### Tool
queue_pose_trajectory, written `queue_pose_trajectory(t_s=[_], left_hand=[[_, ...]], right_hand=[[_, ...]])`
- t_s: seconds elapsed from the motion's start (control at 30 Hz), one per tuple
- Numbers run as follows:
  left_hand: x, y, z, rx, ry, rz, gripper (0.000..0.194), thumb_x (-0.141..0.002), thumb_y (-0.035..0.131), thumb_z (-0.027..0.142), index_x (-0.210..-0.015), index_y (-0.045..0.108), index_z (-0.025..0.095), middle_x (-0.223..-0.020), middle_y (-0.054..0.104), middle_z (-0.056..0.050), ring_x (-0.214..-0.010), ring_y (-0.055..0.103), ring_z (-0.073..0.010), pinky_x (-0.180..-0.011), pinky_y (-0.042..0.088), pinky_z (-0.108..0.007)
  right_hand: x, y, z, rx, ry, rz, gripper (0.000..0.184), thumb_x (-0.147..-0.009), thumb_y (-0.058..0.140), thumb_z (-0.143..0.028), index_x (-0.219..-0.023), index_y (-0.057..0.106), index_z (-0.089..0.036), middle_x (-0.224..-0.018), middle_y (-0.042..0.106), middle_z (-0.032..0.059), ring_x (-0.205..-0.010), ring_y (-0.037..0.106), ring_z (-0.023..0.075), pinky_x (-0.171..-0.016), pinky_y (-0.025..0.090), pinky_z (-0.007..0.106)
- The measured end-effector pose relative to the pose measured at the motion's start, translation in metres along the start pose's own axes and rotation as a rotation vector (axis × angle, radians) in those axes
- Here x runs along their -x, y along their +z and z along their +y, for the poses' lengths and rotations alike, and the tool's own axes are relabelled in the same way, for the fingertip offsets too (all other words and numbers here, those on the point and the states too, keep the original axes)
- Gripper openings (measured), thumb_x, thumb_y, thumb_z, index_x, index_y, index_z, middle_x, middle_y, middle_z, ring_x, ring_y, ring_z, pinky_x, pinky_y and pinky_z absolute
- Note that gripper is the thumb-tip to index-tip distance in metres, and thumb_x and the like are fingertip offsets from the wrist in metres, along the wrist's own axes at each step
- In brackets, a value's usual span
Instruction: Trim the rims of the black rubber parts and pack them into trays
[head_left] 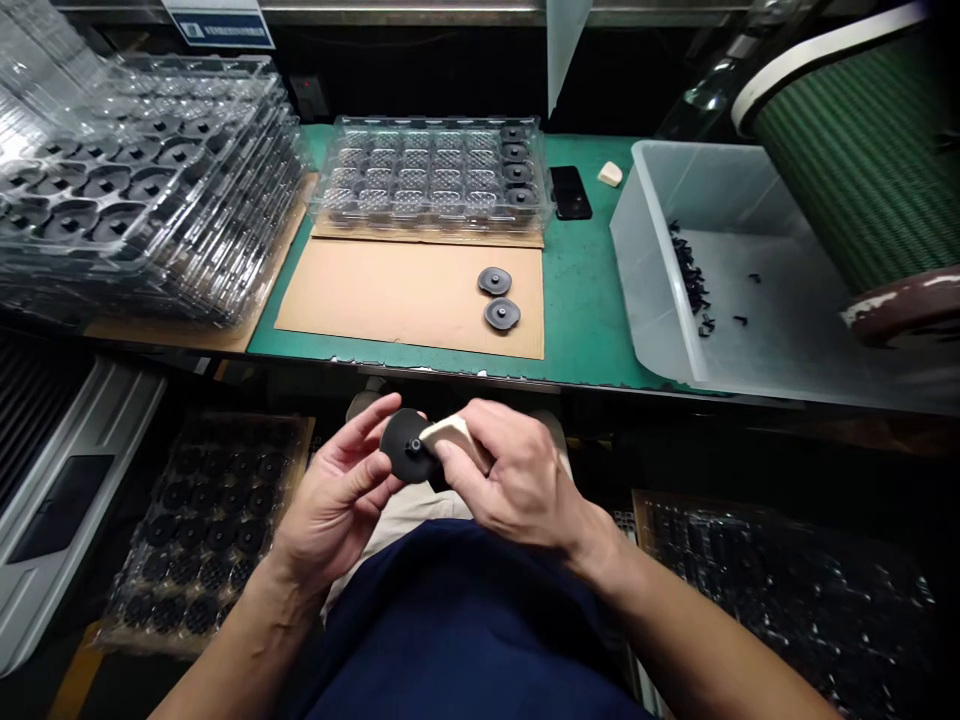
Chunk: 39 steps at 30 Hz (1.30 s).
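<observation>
My left hand [337, 490] pinches a round black disc part [401, 448] by its rim, in front of my lap. My right hand [510, 480] is closed around a small cream-coloured tool [444, 432], whose tip rests against the disc's centre hub. Two more black disc parts [499, 298] lie on a cardboard sheet [390, 295] on the green bench. Behind them stands a clear plastic tray [431, 175] with one column of black discs at its right end.
A stack of clear trays [142, 180] fills the left of the bench. A translucent bin [720, 290] with small black bits sits at right, under a green ribbed roll [870, 160]. A black phone [570, 192] and a cream block [610, 174] lie near the tray. Trays of discs [202, 530] sit below.
</observation>
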<state>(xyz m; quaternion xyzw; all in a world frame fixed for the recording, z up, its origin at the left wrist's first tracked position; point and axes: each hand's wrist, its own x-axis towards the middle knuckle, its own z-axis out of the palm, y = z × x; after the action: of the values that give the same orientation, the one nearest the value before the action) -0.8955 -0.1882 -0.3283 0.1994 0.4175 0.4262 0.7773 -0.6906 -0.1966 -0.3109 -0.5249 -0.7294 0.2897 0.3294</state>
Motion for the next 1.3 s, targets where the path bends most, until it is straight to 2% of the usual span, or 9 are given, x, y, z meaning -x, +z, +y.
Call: queue_pose_trajectory(t_s=[0.13, 0.3, 0.4, 0.57, 0.7, 0.87, 1.0, 1.17, 1.3], left_hand=[[-0.005, 0.000, -0.006, -0.193, 0.270, 0.009, 0.062, -0.068, 0.094, 0.012, -0.125, 0.076, 0.029, -0.129, 0.074, -0.007, -0.117, 0.071, -0.0216, -0.096, 0.059, -0.022], [0.000, 0.006, -0.004, -0.260, 0.491, 0.056, 0.058, -0.071, 0.092, 0.011, -0.124, 0.076, 0.029, -0.129, 0.074, -0.005, -0.118, 0.069, -0.0180, -0.097, 0.057, -0.017], [0.004, 0.005, 0.004, -0.166, 0.390, 0.026, 0.057, -0.073, 0.092, 0.014, -0.126, 0.076, 0.029, -0.126, 0.076, -0.006, -0.111, 0.073, -0.0178, -0.095, 0.058, -0.018], [0.009, -0.008, 0.011, -0.096, 0.049, -0.075, 0.047, -0.087, 0.082, 0.029, -0.131, 0.073, 0.019, -0.121, 0.077, -0.013, -0.105, 0.074, -0.0209, -0.094, 0.061, -0.025], [0.008, -0.017, 0.010, -0.040, -0.098, -0.175, 0.039, -0.091, 0.077, 0.035, -0.123, 0.077, 0.012, -0.113, 0.078, -0.014, -0.103, 0.073, -0.0217, -0.094, 0.061, -0.026], [0.004, -0.024, 0.004, -0.012, -0.260, -0.194, 0.028, -0.089, 0.079, 0.038, -0.091, 0.080, 0.011, -0.076, 0.072, -0.008, -0.064, 0.066, -0.0154, -0.062, 0.059, -0.024], [0.004, -0.027, -0.002, -0.007, -0.352, -0.217, 0.034, -0.092, 0.073, 0.045, -0.083, 0.077, 0.012, -0.071, 0.071, -0.008, -0.059, 0.065, -0.0172, -0.058, 0.058, -0.027], [0.002, -0.025, -0.003, 0.035, -0.369, -0.218, 0.030, -0.090, 0.076, 0.041, -0.099, 0.081, 0.013, -0.083, 0.076, -0.010, -0.072, 0.072, -0.0191, -0.071, 0.062, -0.028], [-0.003, -0.014, 0.004, 0.069, -0.099, -0.070, 0.038, -0.082, 0.087, 0.029, -0.119, 0.079, 0.024, -0.114, 0.079, -0.007, -0.097, 0.074, -0.0178, -0.088, 0.061, -0.023]], right_hand=[[0.001, 0.010, -0.014, -0.350, 0.298, -0.104, 0.032, -0.102, 0.055, -0.038, -0.076, 0.050, -0.021, -0.066, 0.044, -0.0060, -0.060, 0.039, 0.0099, -0.054, 0.030, 0.028], [-0.004, 0.004, -0.025, -0.199, 0.135, -0.021, 0.028, -0.098, 0.057, -0.030, -0.074, 0.045, -0.021, -0.069, 0.044, -0.0050, -0.063, 0.039, 0.0108, -0.061, 0.031, 0.029], [-0.007, 0.000, -0.020, 0.012, 0.055, 0.033, 0.025, -0.098, 0.054, -0.025, -0.075, 0.046, -0.020, -0.073, 0.049, -0.0025, -0.068, 0.043, 0.0126, -0.067, 0.033, 0.031], [-0.008, -0.002, -0.013, 0.246, -0.135, 0.024, 0.023, -0.102, 0.051, -0.025, -0.080, 0.054, -0.019, -0.079, 0.055, 0.0014, -0.074, 0.044, 0.0166, -0.074, 0.035, 0.036], [-0.005, -0.003, -0.012, 0.266, -0.260, -0.084, 0.013, -0.099, 0.055, -0.026, -0.093, 0.063, -0.017, -0.087, 0.059, 0.0039, -0.079, 0.045, 0.0190, -0.078, 0.036, 0.038], [-0.005, -0.005, -0.010, 0.235, -0.349, -0.175, 0.019, -0.104, 0.050, -0.026, -0.103, 0.067, -0.016, -0.094, 0.063, 0.0065, -0.082, 0.047, 0.0198, -0.078, 0.037, 0.038], [-0.007, -0.008, -0.008, 0.218, -0.390, -0.215, 0.021, -0.103, 0.049, -0.021, -0.107, 0.069, -0.018, -0.096, 0.062, 0.0069, -0.082, 0.046, 0.0194, -0.074, 0.038, 0.035], [-0.008, -0.008, -0.007, 0.204, -0.521, -0.168, 0.028, -0.102, 0.049, -0.019, -0.121, 0.068, -0.023, -0.107, 0.065, 0.0071, -0.091, 0.052, 0.0207, -0.080, 0.040, 0.036], [-0.004, 0.000, -0.008, 0.244, -0.221, 0.049, 0.020, -0.101, 0.054, -0.027, -0.088, 0.066, -0.017, -0.085, 0.061, 0.0054, -0.079, 0.050, 0.0182, -0.074, 0.038, 0.035]])
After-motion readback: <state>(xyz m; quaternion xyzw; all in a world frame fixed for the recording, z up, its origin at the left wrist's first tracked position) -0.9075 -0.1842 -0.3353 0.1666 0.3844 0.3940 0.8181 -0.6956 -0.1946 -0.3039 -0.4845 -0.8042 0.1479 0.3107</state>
